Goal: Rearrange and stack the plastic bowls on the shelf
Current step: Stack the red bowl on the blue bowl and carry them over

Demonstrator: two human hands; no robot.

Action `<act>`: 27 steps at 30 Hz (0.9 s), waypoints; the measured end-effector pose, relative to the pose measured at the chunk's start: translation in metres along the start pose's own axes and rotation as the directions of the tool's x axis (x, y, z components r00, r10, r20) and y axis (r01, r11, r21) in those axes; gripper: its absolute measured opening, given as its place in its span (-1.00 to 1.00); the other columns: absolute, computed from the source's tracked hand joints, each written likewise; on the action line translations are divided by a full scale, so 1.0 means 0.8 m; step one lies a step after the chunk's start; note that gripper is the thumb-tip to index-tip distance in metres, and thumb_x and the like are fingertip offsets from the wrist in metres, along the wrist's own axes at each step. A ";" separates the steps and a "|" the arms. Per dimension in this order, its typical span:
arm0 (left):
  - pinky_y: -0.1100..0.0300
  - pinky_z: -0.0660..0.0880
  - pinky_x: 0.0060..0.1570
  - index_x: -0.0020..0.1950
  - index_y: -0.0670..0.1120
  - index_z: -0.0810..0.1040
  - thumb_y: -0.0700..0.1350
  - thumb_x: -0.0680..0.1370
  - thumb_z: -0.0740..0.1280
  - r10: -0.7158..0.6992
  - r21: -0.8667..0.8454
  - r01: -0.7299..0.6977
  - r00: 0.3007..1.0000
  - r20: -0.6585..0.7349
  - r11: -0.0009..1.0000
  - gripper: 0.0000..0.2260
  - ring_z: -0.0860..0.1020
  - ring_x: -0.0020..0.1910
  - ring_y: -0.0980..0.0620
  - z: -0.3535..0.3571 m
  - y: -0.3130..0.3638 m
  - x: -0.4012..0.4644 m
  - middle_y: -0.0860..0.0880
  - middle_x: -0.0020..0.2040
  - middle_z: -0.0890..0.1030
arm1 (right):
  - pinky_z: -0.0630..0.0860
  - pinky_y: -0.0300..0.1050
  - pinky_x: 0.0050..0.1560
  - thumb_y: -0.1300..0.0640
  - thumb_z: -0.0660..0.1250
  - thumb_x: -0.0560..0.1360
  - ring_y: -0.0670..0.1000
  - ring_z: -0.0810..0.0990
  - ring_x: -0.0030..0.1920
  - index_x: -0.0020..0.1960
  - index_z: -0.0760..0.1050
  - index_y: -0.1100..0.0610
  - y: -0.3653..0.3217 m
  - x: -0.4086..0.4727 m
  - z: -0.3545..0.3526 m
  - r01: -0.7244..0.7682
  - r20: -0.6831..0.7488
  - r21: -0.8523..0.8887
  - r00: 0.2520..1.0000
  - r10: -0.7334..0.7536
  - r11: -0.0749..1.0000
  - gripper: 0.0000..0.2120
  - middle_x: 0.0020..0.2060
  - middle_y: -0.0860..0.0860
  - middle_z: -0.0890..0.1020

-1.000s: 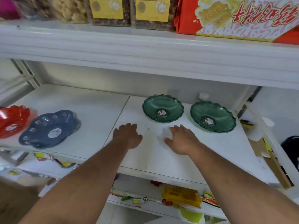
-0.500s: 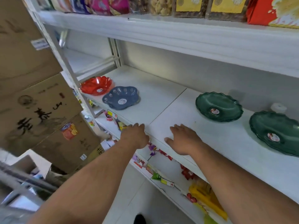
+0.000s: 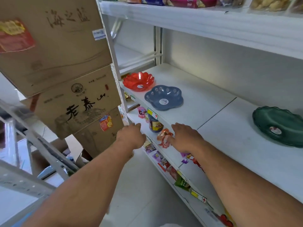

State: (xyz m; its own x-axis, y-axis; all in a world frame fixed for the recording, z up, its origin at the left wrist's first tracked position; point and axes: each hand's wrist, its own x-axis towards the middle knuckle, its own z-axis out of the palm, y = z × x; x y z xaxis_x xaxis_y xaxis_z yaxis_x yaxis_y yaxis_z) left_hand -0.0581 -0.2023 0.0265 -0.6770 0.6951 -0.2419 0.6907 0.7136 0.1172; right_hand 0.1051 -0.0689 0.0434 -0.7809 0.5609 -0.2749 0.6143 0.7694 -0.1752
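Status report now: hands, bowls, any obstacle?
Left hand and right hand open, empty. Red bowl, blue bowl, green bowl apart on shelf, unstacked. Nothing in the way.

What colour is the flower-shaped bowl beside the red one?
Slate blue with white flower prints, clearest in the head view: blue bowl.

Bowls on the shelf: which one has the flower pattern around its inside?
The blue bowl, sitting between the red bowl and the green bowl. It is opaque with white flowers around its wall; the other two are see-through and plain.
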 end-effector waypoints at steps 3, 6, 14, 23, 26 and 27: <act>-0.08 0.40 0.29 0.52 -0.01 0.27 0.15 0.57 0.15 -0.036 -0.051 0.036 0.999 0.008 0.998 -0.46 0.39 0.38 -0.18 -0.007 -0.037 0.013 -0.08 0.48 0.36 | 0.34 0.10 0.40 -0.19 0.09 0.62 0.15 0.31 0.47 0.55 0.20 0.11 -0.029 0.023 -0.006 -0.004 0.004 0.021 1.000 0.004 1.000 -0.41 0.51 0.08 0.33; -0.08 0.41 0.29 0.54 0.00 0.23 0.16 0.54 0.17 -0.053 -0.096 0.055 0.998 0.025 0.994 -0.42 0.39 0.39 -0.17 -0.014 -0.066 0.036 -0.06 0.50 0.34 | 0.38 0.12 0.38 -0.20 0.09 0.62 0.17 0.36 0.44 0.51 0.25 0.11 -0.050 0.045 -0.011 -0.017 -0.018 0.029 1.000 0.018 0.999 -0.42 0.47 0.09 0.38; -0.09 0.37 0.34 0.55 -0.05 0.21 0.14 0.59 0.14 0.000 -0.100 0.000 1.000 -0.006 0.995 -0.44 0.33 0.44 -0.21 -0.029 -0.085 0.117 -0.13 0.52 0.31 | 0.42 0.09 0.31 -0.23 0.11 0.60 0.15 0.41 0.39 0.50 0.25 0.09 -0.056 0.123 -0.024 -0.035 -0.061 0.044 0.997 0.038 0.998 -0.41 0.44 0.08 0.42; -0.01 0.40 0.32 0.58 0.03 0.15 0.13 0.59 0.15 0.005 -0.106 -0.009 0.999 -0.042 0.994 -0.43 0.37 0.43 -0.17 -0.061 -0.073 0.226 -0.06 0.54 0.29 | 0.47 0.08 0.21 -0.24 0.12 0.58 0.17 0.48 0.34 0.47 0.30 0.07 -0.029 0.217 -0.045 -0.048 -0.145 0.087 0.988 0.060 0.995 -0.43 0.38 0.08 0.49; 0.00 0.36 0.36 0.59 -0.01 0.15 0.13 0.61 0.14 -0.003 -0.127 -0.001 1.000 -0.029 0.992 -0.43 0.33 0.46 -0.16 -0.070 -0.074 0.256 -0.05 0.56 0.24 | 0.42 0.11 0.31 -0.22 0.11 0.60 0.15 0.41 0.42 0.49 0.30 0.08 -0.024 0.240 -0.055 -0.042 -0.142 0.106 0.988 0.057 0.993 -0.43 0.46 0.06 0.42; 0.01 0.35 0.36 0.59 -0.02 0.15 0.13 0.61 0.13 -0.004 -0.133 0.001 1.000 -0.023 0.991 -0.42 0.32 0.47 -0.15 -0.072 -0.074 0.265 -0.05 0.57 0.23 | 0.39 0.11 0.34 -0.22 0.11 0.60 0.15 0.38 0.45 0.50 0.29 0.07 -0.023 0.246 -0.058 -0.045 -0.139 0.100 0.989 0.058 0.994 -0.43 0.48 0.05 0.39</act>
State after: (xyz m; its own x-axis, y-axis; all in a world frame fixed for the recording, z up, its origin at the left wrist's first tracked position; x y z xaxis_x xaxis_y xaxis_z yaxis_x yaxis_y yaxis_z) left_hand -0.2574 -0.0921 0.0239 -0.6856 0.6939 -0.2201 0.6499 0.7196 0.2445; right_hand -0.0652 0.0420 0.0363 -0.7518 0.6419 -0.1510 0.6568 0.7089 -0.2569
